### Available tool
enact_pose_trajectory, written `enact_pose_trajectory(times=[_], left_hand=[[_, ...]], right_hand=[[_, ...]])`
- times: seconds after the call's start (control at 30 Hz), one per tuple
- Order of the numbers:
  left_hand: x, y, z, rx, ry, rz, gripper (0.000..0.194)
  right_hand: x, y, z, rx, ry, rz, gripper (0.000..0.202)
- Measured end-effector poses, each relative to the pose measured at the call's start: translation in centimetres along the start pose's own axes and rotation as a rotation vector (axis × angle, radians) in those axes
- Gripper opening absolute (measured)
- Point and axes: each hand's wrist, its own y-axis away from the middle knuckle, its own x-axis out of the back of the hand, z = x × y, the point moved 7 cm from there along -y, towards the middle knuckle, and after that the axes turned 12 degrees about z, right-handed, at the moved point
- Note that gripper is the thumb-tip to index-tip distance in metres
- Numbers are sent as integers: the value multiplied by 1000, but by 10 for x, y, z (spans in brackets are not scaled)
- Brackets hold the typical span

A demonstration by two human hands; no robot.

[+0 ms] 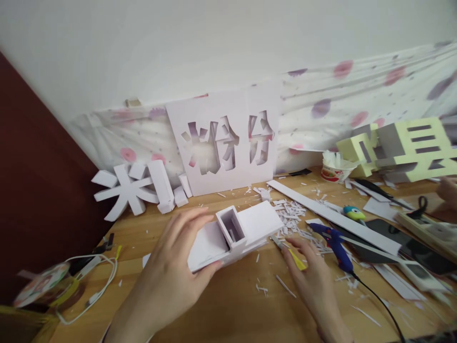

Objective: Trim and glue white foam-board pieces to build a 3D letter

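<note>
A white foam-board piece (260,220) with a raised, open-topped box section is in front of me, tilted slightly. My left hand (174,259) grips its left end, thumb on the near side and fingers over the far side. Just right of the piece, my right hand (312,276) has its thumb and fingers around a yellow utility knife (297,259). The knife's blade points away to the left, close to the board's near right corner. Part of the handle is hidden by my fingers.
White scraps (291,214) litter the wooden table. A blue glue gun (337,245) with a black cord lies right. White character pieces (130,190), a cut-out sheet (232,183) and a paper bowl (335,172) stand behind. Another person's hand (448,193) shows at the right edge.
</note>
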Motion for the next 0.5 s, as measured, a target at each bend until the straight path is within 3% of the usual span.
enact_pose_trajectory(times=[0.13,0.23,0.33,0.5], left_hand=[[2,-3,9,-32,133,35,23],[3,-7,18,-132,209,49,16],[2,-10,20,-185,236,40,15],[-1,-10,13,-143,239,-4,17]], right_hand=[[35,-26,-75,207,-166,116,32],[37,-39,-115,384,-100,96,43],[24,-44,-126,432,-109,11,43],[9,-40,-121,387,-156,-46,46]])
